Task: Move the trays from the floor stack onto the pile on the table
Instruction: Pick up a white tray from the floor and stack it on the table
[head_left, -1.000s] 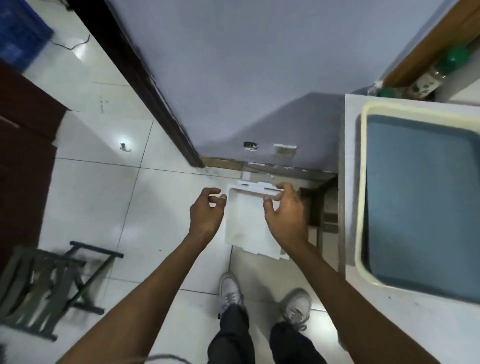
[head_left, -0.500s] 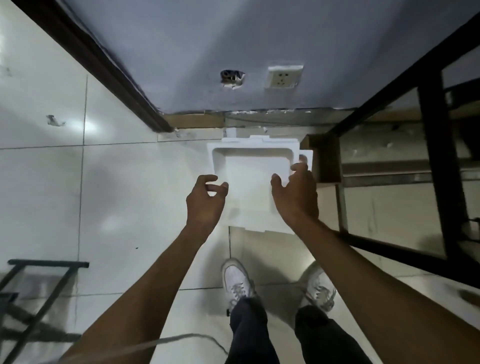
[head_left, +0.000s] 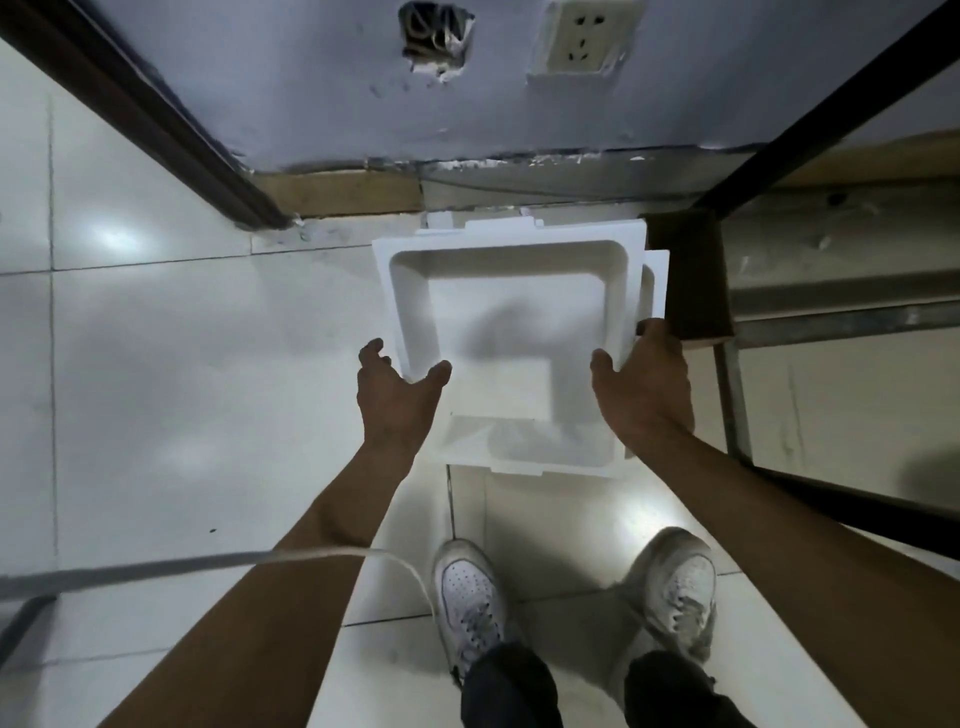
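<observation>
**Hands close on the top tray**

Since half a second ago both hands have moved out to the sides of the floor stack, and the view has dropped nearer to it. The left hand (head_left: 397, 400) now grasps the left wall of the top tray (head_left: 511, 312), thumb over the rim and fingers outside. The right hand (head_left: 647, 395) grasps the right wall the same way. This white tray sits on the stack on the tiled floor (head_left: 208, 364), close to the far wall (head_left: 519, 130). One lower tray (head_left: 655, 280) shows under it at the right edge, so I count two; any more are hidden. One brown box (head_left: 693, 280) stands just right of the stack, by the black table frame (head_left: 810, 104). One socket (head_left: 582, 41) is on the wall. Two shoes (head_left: 470, 597) stand near.
</observation>
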